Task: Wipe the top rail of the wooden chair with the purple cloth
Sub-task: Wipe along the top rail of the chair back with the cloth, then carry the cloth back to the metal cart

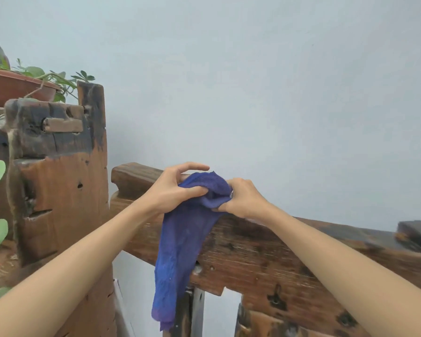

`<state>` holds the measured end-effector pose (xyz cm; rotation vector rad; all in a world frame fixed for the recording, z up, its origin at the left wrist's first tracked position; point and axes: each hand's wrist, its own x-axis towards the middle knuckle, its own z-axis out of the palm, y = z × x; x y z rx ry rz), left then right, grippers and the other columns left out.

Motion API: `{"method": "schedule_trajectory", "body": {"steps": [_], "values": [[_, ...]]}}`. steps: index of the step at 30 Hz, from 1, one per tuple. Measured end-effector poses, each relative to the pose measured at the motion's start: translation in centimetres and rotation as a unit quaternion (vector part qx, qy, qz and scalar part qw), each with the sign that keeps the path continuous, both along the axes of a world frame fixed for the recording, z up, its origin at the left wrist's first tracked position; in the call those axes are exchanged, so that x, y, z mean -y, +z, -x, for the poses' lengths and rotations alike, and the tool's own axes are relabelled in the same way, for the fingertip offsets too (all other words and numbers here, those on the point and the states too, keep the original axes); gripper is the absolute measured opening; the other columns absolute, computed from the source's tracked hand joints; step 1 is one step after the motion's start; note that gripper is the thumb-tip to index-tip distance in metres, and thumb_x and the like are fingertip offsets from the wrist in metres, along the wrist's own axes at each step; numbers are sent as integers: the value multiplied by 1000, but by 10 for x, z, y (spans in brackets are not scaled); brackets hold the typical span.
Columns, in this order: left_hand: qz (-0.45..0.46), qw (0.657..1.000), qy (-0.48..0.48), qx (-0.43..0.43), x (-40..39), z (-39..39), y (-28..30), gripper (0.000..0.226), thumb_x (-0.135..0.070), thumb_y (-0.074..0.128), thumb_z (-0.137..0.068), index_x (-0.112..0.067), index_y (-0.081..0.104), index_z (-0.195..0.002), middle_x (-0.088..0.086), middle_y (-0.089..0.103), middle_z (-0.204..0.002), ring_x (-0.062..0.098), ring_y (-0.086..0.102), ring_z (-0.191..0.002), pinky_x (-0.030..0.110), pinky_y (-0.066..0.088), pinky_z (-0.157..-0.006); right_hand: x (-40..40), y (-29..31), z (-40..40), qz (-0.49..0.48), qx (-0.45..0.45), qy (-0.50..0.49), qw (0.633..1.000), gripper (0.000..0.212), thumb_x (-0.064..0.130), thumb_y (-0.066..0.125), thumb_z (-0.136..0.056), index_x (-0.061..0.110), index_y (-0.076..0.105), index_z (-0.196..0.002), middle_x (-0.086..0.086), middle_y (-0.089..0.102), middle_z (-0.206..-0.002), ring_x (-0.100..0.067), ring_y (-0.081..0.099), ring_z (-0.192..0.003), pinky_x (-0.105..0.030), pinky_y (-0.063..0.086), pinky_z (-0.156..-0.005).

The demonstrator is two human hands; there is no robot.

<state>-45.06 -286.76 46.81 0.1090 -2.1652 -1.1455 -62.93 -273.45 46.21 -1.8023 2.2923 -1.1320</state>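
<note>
On the rail [265, 242], my left hand [173, 190] and right hand [243, 198] both pinch the cloth [180, 242], its tail hanging down the near side.

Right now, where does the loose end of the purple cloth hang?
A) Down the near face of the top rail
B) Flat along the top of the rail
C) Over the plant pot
A: the purple cloth, bunched between both hands, drapes down the near face of the top rail.
</note>
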Motion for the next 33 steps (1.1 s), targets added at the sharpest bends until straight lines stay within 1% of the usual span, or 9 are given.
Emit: {"method": "schedule_trajectory", "body": {"steps": [5, 12, 15, 17, 20, 23, 27, 30, 33], "values": [[13, 997, -60, 54, -45, 45, -7, 41, -43, 84, -81, -42, 70, -119, -4, 80, -107, 12, 76, -100, 23, 59, -83, -100, 1, 46, -71, 29, -2, 997, 33, 33, 92, -66, 13, 70, -81, 7, 56, -70, -10, 50, -66, -33, 40, -64], [-67, 990, -121, 10, -115, 109, -10, 30, -17, 85, -80, -25, 78, -107, 9, 82, -96, 14, 77, -88, 25, 59, -75, -217, 20, 82, -85, 140, 15, 986, 47, 19, 91, -77, -8, 59, -98, -8, 54, -81, -18, 53, -72, -33, 40, -62], [-105, 984, -144, -5, -138, 125, -12, 35, -16, 88, -76, -24, 78, -109, 11, 81, -99, 22, 78, -95, 28, 60, -78, -249, 23, 91, -33, 165, 0, 986, 29, 21, 91, -78, 12, 63, -82, -3, 52, -70, -14, 48, -60, -26, 37, -51], [-128, 979, -157, -4, -162, 139, -14, 39, -19, 89, -74, -25, 77, -111, 8, 81, -105, 29, 76, -103, 38, 61, -85, -282, 22, 95, 13, 191, -10, 981, 21, 25, 89, -81, 22, 68, -83, 0, 64, -75, -12, 59, -66, -25, 43, -57], [-166, 969, -186, 5, -188, 151, -19, 47, -27, 93, -70, -28, 76, -114, 4, 79, -114, 26, 74, -110, 35, 61, -87, -318, 17, 99, 67, 237, -22, 969, 20, 27, 85, -84, 24, 74, -100, -5, 77, -102, -17, 72, -93, -32, 53, -73], [-221, 951, -215, 1, -218, 162, -29, 54, -32, 96, -67, -23, 76, -116, 5, 76, -123, 24, 72, -114, 39, 61, -88, -348, 2, 101, 127, 267, -64, 953, 27, 29, 84, -83, 16, 73, -105, -13, 77, -110, -28, 73, -100, -44, 53, -81], [-279, 938, -206, -18, -249, 172, -42, 55, -37, 98, -60, -20, 79, -109, 6, 76, -121, 21, 73, -113, 37, 60, -89, -378, -25, 95, 193, 308, -94, 927, 19, 26, 82, -87, 18, 76, -104, -7, 78, -111, -24, 73, -102, -46, 54, -86], [-296, 933, -205, -13, -269, 175, -59, 50, -29, 95, -63, -21, 78, -109, 4, 77, -120, 20, 73, -111, 31, 60, -85, -404, -48, 86, 209, 314, -118, 918, 19, 30, 78, -92, 23, 79, -110, -4, 79, -112, -22, 75, -103, -42, 58, -81], [-319, 922, -219, 3, -288, 174, -79, 49, -21, 90, -70, -24, 75, -116, 4, 76, -122, 19, 73, -111, 32, 60, -82, -425, -74, 75, 215, 327, -158, 907, 20, 38, 73, -95, 25, 80, -108, 2, 80, -103, -13, 69, -86, -37, 49, -67]]}}
